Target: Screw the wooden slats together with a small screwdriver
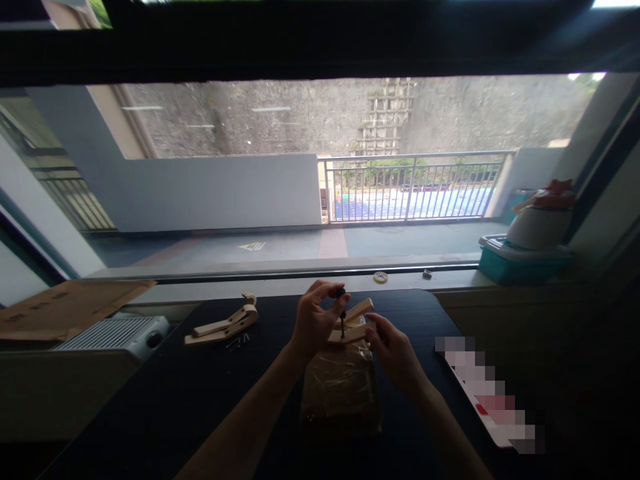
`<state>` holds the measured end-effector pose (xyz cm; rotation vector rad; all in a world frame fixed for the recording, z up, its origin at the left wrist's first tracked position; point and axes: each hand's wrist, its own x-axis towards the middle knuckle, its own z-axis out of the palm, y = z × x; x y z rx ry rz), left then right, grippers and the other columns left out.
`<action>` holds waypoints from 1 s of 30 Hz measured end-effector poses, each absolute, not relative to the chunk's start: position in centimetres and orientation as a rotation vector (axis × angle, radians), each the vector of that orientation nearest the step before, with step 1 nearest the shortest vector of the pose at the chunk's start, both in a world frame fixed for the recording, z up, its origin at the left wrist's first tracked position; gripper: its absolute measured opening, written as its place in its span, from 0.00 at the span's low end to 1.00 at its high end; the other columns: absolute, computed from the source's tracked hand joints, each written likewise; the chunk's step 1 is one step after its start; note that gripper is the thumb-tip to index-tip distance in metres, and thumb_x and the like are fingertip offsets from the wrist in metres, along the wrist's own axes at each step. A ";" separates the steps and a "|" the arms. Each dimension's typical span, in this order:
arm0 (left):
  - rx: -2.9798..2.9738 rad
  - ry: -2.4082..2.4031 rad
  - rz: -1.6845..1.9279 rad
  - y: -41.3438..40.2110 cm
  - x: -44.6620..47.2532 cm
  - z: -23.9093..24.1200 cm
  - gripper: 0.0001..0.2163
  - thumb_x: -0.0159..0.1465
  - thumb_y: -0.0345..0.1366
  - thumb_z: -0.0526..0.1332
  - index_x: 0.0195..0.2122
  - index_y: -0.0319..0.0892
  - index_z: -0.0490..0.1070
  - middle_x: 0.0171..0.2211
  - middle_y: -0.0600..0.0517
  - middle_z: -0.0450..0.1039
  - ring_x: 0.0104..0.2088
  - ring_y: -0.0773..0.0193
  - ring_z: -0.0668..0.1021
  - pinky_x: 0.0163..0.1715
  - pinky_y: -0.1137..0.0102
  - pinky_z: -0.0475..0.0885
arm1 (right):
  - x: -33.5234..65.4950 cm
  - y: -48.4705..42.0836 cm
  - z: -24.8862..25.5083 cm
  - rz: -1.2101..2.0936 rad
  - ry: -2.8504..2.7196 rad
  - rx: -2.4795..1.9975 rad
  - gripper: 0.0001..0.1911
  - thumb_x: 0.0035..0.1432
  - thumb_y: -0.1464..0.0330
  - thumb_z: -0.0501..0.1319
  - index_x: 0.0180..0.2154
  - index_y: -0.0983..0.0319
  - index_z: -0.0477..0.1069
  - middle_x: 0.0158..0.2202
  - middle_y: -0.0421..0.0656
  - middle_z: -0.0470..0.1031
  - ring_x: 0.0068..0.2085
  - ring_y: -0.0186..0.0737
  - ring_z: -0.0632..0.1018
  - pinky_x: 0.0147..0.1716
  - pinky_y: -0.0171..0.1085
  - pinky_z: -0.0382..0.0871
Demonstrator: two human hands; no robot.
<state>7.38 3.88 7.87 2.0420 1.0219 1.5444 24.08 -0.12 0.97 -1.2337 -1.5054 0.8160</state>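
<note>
My left hand is closed around the black handle of a screwdriver, which stands nearly upright. Its tip meets a pale wooden piece below. At that piece's right end, my right hand grips it between thumb and fingers. Another wooden bar angles up just behind, partly hidden by my left hand. Both rest on a flat package wrapped in clear plastic. To the left lie curved wooden pieces with dark holes, and several loose screws are beside them.
The dark table meets a window sill holding a yellowish tape roll and a small metallic object. Cardboard covers a white radiator at left. A teal box stands right; a blurred white flat object lies nearer.
</note>
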 end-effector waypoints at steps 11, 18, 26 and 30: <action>1.879 1.107 1.440 3.2 6.8 8.4 0.12 0.55 0.38 0.64 0.39 0.40 0.70 0.33 0.51 0.76 0.35 0.61 0.79 0.36 0.65 0.76 | 26.0 0.1 10.2 0.199 -1.925 -1.299 0.19 0.62 0.63 0.51 0.52 0.58 0.70 0.39 0.46 0.74 0.33 0.38 0.73 0.28 0.36 0.64; 1.846 1.078 1.388 2.8 6.7 8.1 0.14 0.54 0.36 0.64 0.41 0.41 0.68 0.34 0.51 0.77 0.33 0.62 0.79 0.31 0.69 0.74 | 23.1 2.8 15.9 0.321 -2.362 -1.085 0.13 0.60 0.63 0.56 0.36 0.58 0.79 0.31 0.43 0.75 0.26 0.32 0.71 0.24 0.32 0.59; 2.098 1.271 1.347 2.8 2.5 7.8 0.23 0.55 0.42 0.64 0.51 0.44 0.64 0.49 0.44 0.71 0.51 0.49 0.72 0.47 0.52 0.69 | 22.4 3.4 16.0 0.328 -2.550 -1.204 0.11 0.58 0.67 0.56 0.35 0.60 0.78 0.27 0.40 0.75 0.22 0.30 0.70 0.20 0.31 0.59; 1.985 1.278 1.244 2.8 0.2 5.4 0.24 0.55 0.42 0.64 0.53 0.45 0.63 0.49 0.46 0.70 0.51 0.52 0.72 0.48 0.53 0.69 | 22.7 3.6 16.4 0.388 -2.611 -1.234 0.11 0.56 0.68 0.57 0.36 0.59 0.78 0.29 0.40 0.76 0.24 0.32 0.71 0.22 0.32 0.61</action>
